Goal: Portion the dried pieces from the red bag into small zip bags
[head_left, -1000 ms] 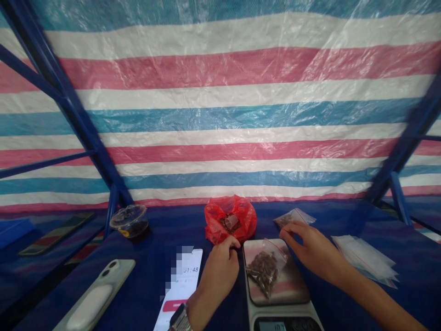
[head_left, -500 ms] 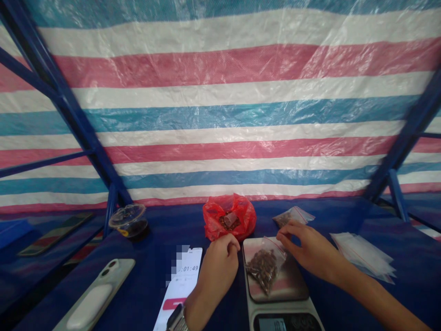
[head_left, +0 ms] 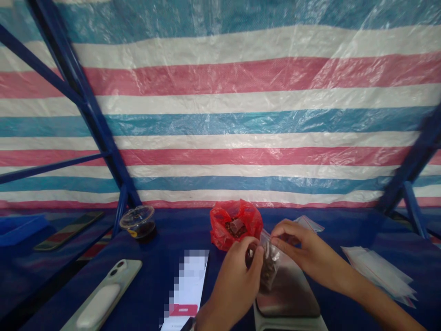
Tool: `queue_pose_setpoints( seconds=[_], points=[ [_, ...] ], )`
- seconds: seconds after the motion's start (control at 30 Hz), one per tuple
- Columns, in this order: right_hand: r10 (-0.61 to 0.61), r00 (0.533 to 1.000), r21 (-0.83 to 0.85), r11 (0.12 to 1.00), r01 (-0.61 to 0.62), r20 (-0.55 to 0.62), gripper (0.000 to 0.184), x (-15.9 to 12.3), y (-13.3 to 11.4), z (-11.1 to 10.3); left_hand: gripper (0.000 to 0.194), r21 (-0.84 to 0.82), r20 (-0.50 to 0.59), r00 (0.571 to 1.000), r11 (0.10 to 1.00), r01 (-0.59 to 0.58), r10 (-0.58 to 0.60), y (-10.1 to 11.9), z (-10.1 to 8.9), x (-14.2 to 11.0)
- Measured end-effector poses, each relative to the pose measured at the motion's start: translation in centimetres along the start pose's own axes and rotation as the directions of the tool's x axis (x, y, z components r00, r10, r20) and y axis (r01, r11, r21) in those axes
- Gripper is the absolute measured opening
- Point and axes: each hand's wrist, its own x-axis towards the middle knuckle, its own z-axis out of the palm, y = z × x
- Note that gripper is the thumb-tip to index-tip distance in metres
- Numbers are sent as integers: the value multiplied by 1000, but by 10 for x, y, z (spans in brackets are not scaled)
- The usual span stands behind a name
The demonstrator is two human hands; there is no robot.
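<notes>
A person's left hand (head_left: 239, 275) and right hand (head_left: 303, 246) pinch the top of a filled bag (head_left: 269, 269) over a scale (head_left: 289, 296), thumbs and fingertips closed on the clear plastic; whether its base touches the plate cannot be told. A red bag (head_left: 220, 227) sits just beyond, a lit phone (head_left: 193, 282) lies left, flat bags (head_left: 377, 271) right.

Here's the kitchen scale (head_left: 292, 292) up front, and over its left side the filled zip-lock bag (head_left: 269, 272), between left hand (head_left: 241, 273) and right hand (head_left: 298, 241). Behind, slightly left, sits the carrier bag (head_left: 219, 230), a small cup (head_left: 236, 225) inside. Out right, a stack of zip-lock bags (head_left: 375, 271); beyond the right hand, another zip-lock bag (head_left: 312, 224). Over left, one phone (head_left: 195, 280), then a second phone (head_left: 129, 273), a plastic bowl (head_left: 138, 219) behind it.
</notes>
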Motion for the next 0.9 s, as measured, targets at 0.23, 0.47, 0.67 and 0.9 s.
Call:
queue_pose_setpoints(
  seconds=[0.23, 0.47, 0.67, 0.9],
  points=[
    [-39, 990, 56, 997, 47, -137, 25, 63, -12, 29, 59, -549, -92, 936, 802, 236, -339, -18, 22, 16],
    [89, 996, 68, 994, -87, -26, 16, 94, 3, 59, 71, -739, -13, 932, 631, 236, -363, -26, 20, 21],
    [112, 994, 44, 993, -111, -20, 18, 99, 5, 70, 58, -762, 24, 894, 571, 305, -446, -26, 17, 27],
    [98, 995, 34, 995, -97, -27, 13, 96, 8, 72, 56, -760, 20, 902, 580, 294, -431, -25, 11, 25]
  ],
)
